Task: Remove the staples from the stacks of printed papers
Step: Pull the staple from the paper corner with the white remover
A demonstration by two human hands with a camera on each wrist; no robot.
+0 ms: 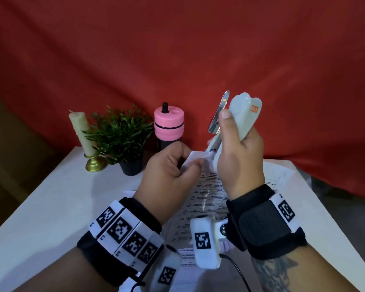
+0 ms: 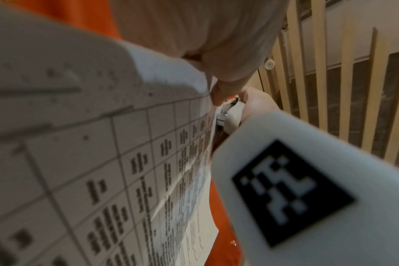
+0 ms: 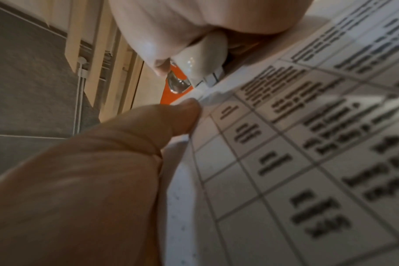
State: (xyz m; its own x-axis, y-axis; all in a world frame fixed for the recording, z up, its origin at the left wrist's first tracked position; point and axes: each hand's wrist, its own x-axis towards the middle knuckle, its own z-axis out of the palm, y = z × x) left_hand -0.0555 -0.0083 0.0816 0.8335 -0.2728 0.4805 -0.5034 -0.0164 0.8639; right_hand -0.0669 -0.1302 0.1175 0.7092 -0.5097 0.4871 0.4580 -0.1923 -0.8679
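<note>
- Here the left hand pinches the top corner of a stack of printed papers, thumb and curled fingers closed on the sheet, lifting that corner up off the table.
- The right hand is wrapped around a white stapler (an orange label sits near its upper end), held nearly upright, with its shiny metal tab sticking up on the left side.
- The stapler's lower end meets the lifted paper corner right beside the left fingertips; the staple itself cannot be made out.
- In the right wrist view the stapler's rounded white nose and metal tip touch the sheet's edge, and the left thumb presses on the page just below.
- The page carries a printed grid of text, blurred in both wrist views.
- More printed sheets lie flat on the table to the right, partly behind the right wrist.
- The table is white and smooth, and a red cloth backdrop hangs behind it, wrinkled.
- At the table's far left stand a cream candle in a gold holder, a small potted plant in a dark pot, and a pink-topped container.
- Both wrists wear black bands with black-and-white square markers.
- The wrist views show pale wooden slats and grey panelling overhead.
</note>
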